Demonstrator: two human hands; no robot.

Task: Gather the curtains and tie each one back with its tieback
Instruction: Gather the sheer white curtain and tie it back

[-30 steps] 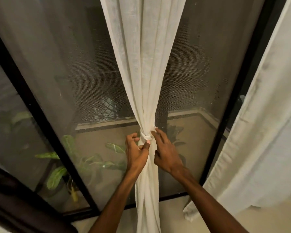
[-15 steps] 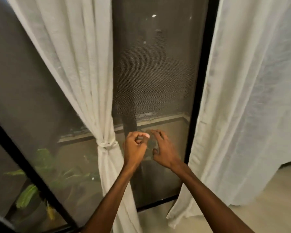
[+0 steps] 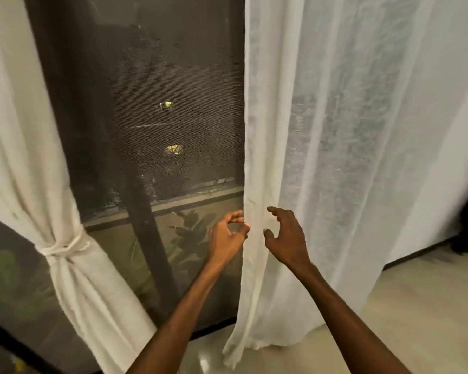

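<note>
Curtains: the left curtain [image 3: 65,265] is now hanging tied by its tieback [image 3: 62,248], released since a moment ago; both hands, left hand [image 3: 227,236] and right hand [image 3: 287,236], fingers spread, holding nothing, are reaching the loose right curtain [image 3: 335,157].

The loose white curtain of thin, gauzy cloth [image 3: 335,157] on the right looked matt and half sheer. The tied white cloth curtain [image 3: 25,157] on the left seemed denser. The pale floor [image 3: 416,306] had a smooth, glossy finish.
</note>
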